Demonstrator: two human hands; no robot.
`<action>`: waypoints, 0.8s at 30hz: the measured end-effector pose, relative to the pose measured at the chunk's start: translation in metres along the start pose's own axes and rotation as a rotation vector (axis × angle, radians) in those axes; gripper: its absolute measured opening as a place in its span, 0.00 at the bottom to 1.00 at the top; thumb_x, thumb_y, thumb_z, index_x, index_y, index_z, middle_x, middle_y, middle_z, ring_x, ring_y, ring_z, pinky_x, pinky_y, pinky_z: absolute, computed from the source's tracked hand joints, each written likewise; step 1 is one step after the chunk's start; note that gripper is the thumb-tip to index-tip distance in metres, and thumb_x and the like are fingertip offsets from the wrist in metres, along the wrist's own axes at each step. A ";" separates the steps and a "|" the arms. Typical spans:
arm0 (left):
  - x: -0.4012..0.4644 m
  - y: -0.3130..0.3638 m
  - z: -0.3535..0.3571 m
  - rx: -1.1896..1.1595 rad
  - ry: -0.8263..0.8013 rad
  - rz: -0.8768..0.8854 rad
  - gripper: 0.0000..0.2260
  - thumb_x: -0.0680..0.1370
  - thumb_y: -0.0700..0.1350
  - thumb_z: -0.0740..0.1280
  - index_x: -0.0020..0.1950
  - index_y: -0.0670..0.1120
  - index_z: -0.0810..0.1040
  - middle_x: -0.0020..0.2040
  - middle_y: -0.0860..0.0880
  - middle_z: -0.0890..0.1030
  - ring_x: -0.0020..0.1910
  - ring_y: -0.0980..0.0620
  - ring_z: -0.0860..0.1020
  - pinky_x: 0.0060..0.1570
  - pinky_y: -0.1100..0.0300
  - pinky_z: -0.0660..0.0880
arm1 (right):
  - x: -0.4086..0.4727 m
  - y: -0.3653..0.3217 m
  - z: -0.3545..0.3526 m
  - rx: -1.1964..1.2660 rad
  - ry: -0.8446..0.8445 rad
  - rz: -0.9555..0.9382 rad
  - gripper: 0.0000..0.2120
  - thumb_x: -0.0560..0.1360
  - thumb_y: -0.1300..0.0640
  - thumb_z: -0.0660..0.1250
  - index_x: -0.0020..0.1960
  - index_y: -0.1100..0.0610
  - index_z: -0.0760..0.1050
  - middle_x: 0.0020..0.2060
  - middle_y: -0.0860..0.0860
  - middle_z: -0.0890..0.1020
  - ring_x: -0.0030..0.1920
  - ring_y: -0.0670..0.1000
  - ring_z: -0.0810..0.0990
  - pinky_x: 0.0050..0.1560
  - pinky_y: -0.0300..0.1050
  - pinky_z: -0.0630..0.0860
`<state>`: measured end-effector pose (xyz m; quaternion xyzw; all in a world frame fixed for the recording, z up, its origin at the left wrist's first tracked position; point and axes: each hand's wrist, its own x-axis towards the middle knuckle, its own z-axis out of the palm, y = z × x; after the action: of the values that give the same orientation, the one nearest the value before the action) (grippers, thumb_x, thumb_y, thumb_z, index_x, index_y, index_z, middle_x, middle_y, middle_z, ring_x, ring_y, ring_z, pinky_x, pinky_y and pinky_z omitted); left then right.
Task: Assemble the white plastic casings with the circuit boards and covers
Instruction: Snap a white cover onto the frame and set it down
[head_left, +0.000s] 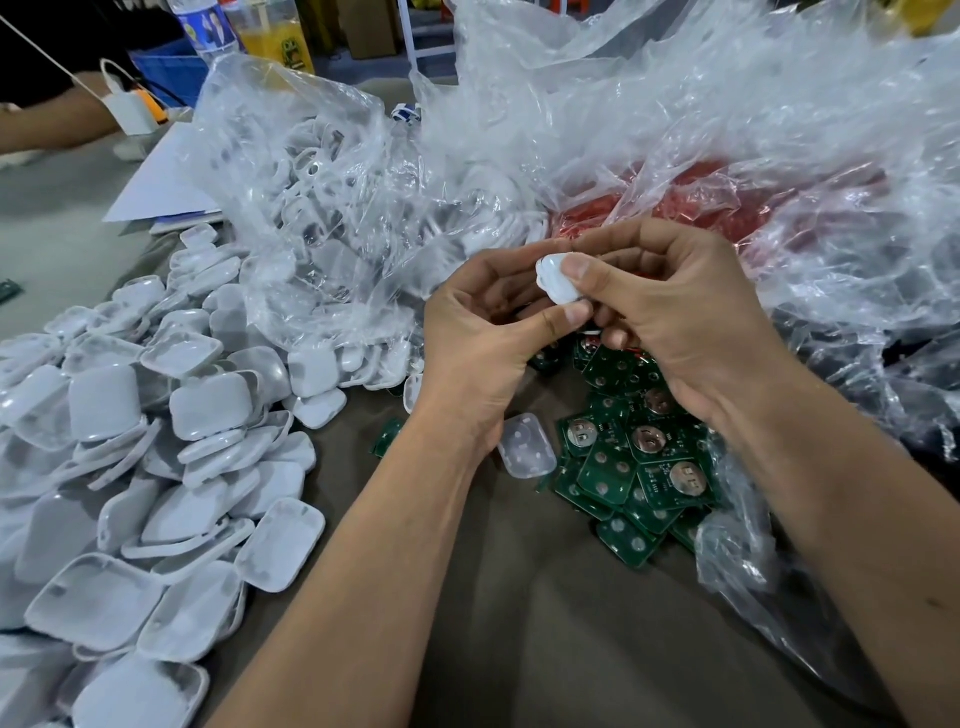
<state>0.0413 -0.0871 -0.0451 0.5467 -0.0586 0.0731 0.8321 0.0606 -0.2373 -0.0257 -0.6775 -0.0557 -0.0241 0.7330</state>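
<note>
Your forearms are reaching in from the bottom edge, and both hands are meeting above the brown work surface (519, 597). Your left hand (478, 338) and right hand (670, 312) are pinching one white casing (558, 280) between thumbs and curled fingers, holding it in the air over the pile of green circuit boards (634, 457). You are probably pressing its halves together, though whether a board is already sitting inside cannot be told. A clear cover (527, 445) is lying just beside the boards, below your left wrist. Loose white casings (156, 441) are heaping up to your left, spilling from a plastic bag (322, 208). Next you are likely needing even thumb pressure around the rim until it seats.
</note>
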 end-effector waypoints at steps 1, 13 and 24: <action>0.000 0.000 0.000 0.006 0.002 0.002 0.19 0.68 0.24 0.75 0.57 0.34 0.80 0.52 0.36 0.85 0.51 0.43 0.85 0.52 0.51 0.82 | 0.000 -0.001 -0.001 0.021 -0.015 0.024 0.11 0.72 0.58 0.79 0.52 0.61 0.83 0.38 0.57 0.85 0.31 0.50 0.77 0.27 0.39 0.73; 0.000 -0.002 0.006 0.092 0.035 -0.070 0.20 0.72 0.27 0.75 0.63 0.38 0.82 0.44 0.34 0.84 0.43 0.43 0.85 0.45 0.57 0.83 | 0.002 0.000 -0.004 -0.046 0.087 -0.055 0.09 0.71 0.62 0.80 0.48 0.61 0.82 0.34 0.54 0.84 0.29 0.50 0.77 0.27 0.38 0.73; 0.000 -0.001 0.005 0.088 0.052 -0.077 0.15 0.72 0.31 0.76 0.58 0.38 0.83 0.36 0.44 0.85 0.38 0.49 0.85 0.43 0.60 0.82 | 0.003 0.000 -0.004 -0.072 0.083 -0.078 0.10 0.70 0.63 0.81 0.44 0.57 0.80 0.38 0.60 0.83 0.28 0.49 0.78 0.25 0.38 0.72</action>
<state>0.0413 -0.0926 -0.0441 0.5823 -0.0127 0.0579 0.8108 0.0637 -0.2408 -0.0258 -0.6993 -0.0506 -0.0826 0.7083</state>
